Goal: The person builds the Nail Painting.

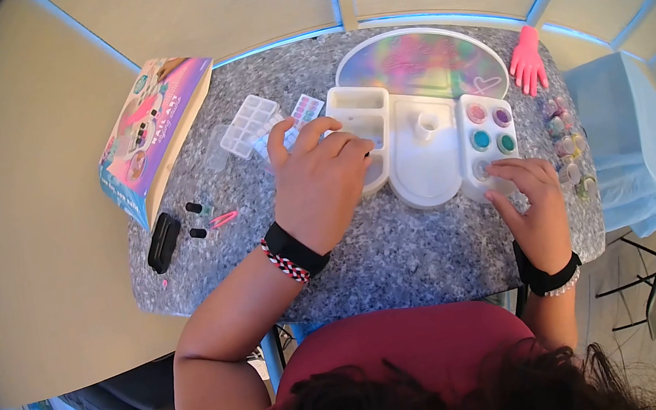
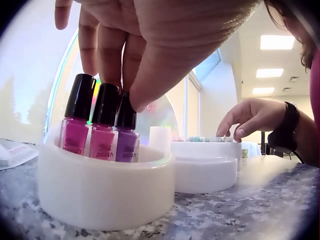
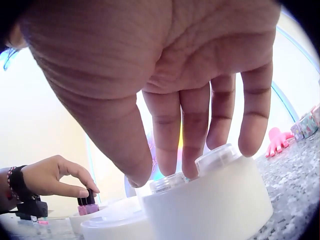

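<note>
My left hand point(image 1: 319, 176) pinches the black cap of a purple nail polish bottle point(image 2: 127, 145) between thumb and fingers. Beside that bottle, two pink nail polish bottles point(image 2: 75, 135) stand in the same rounded white compartment of the organizer point(image 2: 107, 192). At the right, my right hand point(image 1: 534, 212) hovers low at the near end of a white pot holder point(image 3: 210, 205), fingers fairly straight and fingertips right at two clear pots point(image 3: 216, 157). Glitter pots in pink, purple, teal and green point(image 1: 480, 140) fill the rows behind.
An iridescent semicircular panel point(image 1: 417, 64) stands behind the organizer. Left lie a nail art box point(image 1: 153, 138), clear compartment case point(image 1: 250, 125), sticker sheet point(image 1: 307, 109), black case point(image 1: 164, 242), two black-capped bottles point(image 1: 197, 233) and pink tweezers point(image 1: 223, 219). Right are a pink model hand point(image 1: 528, 60) and several small jars point(image 1: 565, 144).
</note>
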`<state>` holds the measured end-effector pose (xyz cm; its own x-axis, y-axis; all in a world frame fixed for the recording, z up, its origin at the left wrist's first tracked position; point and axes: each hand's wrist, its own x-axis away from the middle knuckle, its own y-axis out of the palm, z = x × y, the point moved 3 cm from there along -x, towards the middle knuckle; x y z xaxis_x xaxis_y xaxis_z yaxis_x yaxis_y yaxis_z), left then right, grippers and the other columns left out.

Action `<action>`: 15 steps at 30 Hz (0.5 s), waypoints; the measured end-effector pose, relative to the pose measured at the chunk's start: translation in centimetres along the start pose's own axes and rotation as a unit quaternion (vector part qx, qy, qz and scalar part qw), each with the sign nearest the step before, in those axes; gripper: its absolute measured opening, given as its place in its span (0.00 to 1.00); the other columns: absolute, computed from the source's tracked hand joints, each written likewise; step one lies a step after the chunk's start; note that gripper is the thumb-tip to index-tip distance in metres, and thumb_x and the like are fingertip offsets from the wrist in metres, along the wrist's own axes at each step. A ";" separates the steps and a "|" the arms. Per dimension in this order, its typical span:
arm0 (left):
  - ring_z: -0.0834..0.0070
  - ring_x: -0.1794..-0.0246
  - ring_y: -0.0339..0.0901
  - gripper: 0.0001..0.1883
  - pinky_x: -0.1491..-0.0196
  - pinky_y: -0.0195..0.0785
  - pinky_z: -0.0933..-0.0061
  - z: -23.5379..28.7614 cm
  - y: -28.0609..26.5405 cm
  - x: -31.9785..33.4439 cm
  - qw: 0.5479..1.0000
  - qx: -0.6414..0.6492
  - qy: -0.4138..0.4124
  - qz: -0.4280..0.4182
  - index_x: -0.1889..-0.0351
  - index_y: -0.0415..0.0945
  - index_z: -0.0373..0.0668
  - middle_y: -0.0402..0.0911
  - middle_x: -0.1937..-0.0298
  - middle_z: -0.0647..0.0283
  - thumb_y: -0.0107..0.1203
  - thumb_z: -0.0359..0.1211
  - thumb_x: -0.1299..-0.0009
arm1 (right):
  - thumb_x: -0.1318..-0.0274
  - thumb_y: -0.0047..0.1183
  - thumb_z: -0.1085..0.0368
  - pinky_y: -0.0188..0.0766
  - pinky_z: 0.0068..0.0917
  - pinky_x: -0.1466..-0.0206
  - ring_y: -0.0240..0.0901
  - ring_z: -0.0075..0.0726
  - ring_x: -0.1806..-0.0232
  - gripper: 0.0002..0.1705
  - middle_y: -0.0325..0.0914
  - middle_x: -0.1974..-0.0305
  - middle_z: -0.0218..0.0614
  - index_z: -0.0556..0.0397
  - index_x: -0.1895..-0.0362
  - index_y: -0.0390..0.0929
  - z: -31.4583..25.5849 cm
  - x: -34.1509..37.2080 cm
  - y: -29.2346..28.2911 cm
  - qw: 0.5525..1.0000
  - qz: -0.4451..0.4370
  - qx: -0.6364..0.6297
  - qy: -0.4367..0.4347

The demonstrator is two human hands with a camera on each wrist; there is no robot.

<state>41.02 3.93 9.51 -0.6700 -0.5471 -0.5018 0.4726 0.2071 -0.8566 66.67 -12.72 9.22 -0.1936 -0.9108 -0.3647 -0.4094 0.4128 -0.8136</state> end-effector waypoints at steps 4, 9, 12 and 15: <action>0.69 0.31 0.79 0.14 0.19 0.45 0.37 0.1 0.3 0.4 1.000 -0.020 0.004 0.001 0.45 0.91 0.58 0.90 0.48 0.75 0.72 0.40 0.28 | 0.45 0.76 0.70 0.72 0.48 0.31 0.79 0.56 0.39 0.21 0.90 0.43 0.39 0.51 0.46 0.90 -0.1 0.0 0.0 1.000 -0.004 0.003 0.000; 0.63 0.21 0.74 0.27 0.16 0.35 0.31 0.4 -3.4 1.2 0.995 -0.065 -0.068 0.020 0.32 0.86 0.60 0.88 0.35 0.72 0.75 0.46 0.30 | 0.46 0.76 0.71 0.72 0.48 0.30 0.79 0.55 0.39 0.22 0.90 0.43 0.39 0.51 0.45 0.91 0.0 0.0 0.1 1.000 -0.007 -0.003 0.012; 0.63 0.23 0.76 0.25 0.15 0.35 0.30 -2.0 -6.0 2.8 0.978 -0.147 -0.137 0.048 0.35 0.88 0.59 0.89 0.36 0.71 0.75 0.48 0.30 | 0.47 0.76 0.72 0.72 0.48 0.31 0.79 0.54 0.39 0.21 0.90 0.43 0.39 0.51 0.46 0.91 0.1 -0.1 0.1 1.000 -0.010 -0.007 0.020; 0.63 0.25 0.78 0.23 0.15 0.38 0.30 -6.1 -7.9 6.0 0.942 -0.225 -0.244 0.053 0.38 0.90 0.58 0.91 0.38 0.69 0.74 0.50 0.29 | 0.47 0.76 0.72 0.73 0.48 0.31 0.79 0.54 0.40 0.21 0.91 0.44 0.38 0.51 0.47 0.91 0.4 -0.1 0.3 1.000 -0.009 -0.014 0.026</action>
<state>29.79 4.03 12.53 -0.2378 -0.7886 -0.5670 0.1585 0.5444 -0.8237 66.91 -12.56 8.83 -0.2318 -0.9169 -0.3249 -0.4385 0.3967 -0.8065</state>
